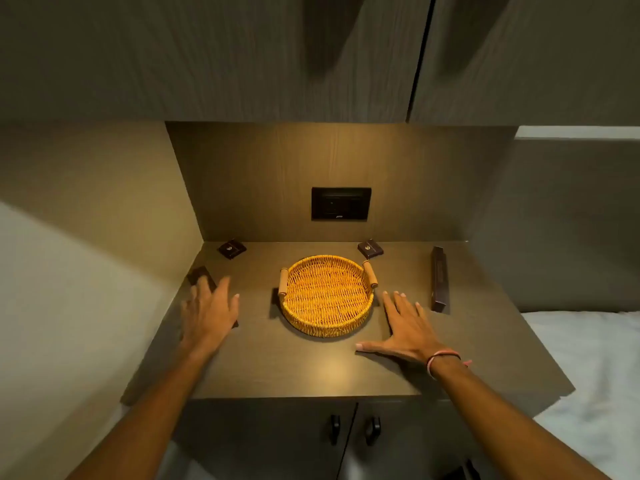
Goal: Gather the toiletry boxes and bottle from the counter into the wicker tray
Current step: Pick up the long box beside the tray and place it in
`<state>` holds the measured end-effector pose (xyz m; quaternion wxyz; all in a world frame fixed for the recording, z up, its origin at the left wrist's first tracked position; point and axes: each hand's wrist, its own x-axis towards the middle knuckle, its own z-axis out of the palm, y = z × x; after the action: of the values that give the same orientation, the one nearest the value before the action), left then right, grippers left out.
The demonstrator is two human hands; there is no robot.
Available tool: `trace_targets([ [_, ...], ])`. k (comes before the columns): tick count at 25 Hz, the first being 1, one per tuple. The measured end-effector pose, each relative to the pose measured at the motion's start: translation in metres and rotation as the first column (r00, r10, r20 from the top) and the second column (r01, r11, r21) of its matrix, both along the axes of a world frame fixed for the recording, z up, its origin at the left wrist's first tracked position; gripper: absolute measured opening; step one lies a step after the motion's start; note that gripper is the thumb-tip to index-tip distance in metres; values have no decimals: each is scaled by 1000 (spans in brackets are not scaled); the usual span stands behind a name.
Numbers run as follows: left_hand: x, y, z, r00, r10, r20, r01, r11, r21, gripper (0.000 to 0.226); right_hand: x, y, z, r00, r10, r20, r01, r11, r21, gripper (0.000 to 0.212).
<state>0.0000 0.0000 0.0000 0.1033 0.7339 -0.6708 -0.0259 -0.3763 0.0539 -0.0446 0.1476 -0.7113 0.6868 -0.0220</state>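
A round wicker tray with two wooden handles sits in the middle of the brown counter, with nothing in it. My left hand hovers with fingers spread over a long dark box at the counter's left edge, covering most of it. My right hand lies flat and open on the counter, just right of the tray. A small dark box rests at the back left, another small dark box at the back right behind the tray. A long dark box lies at the right. No bottle shows.
A black socket panel is set in the back wall. Overhead cupboards hang above the niche. Below the counter are two cabinet doors with black handles. A white bed lies to the right. A wall closes the left side.
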Motion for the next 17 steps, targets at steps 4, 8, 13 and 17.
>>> trace_targets([
  [4,13,-14,-19,987,147,57,-151,986,69,46,-7,-17,-17,999,-18,-48,15,998,-63,137],
  [8,6,-23,-13,984,150,-91,-141,985,95,38,-9,-26,-25,998,-4,-63,-3,993,-116,131],
  [13,-15,-22,18,931,88,-355,-103,994,-23,42,-11,-26,-30,998,-13,-56,5,991,-136,128],
  [17,-77,-7,48,911,-63,-408,13,992,-124,54,-10,-28,-30,999,-20,-48,13,991,-137,129],
])
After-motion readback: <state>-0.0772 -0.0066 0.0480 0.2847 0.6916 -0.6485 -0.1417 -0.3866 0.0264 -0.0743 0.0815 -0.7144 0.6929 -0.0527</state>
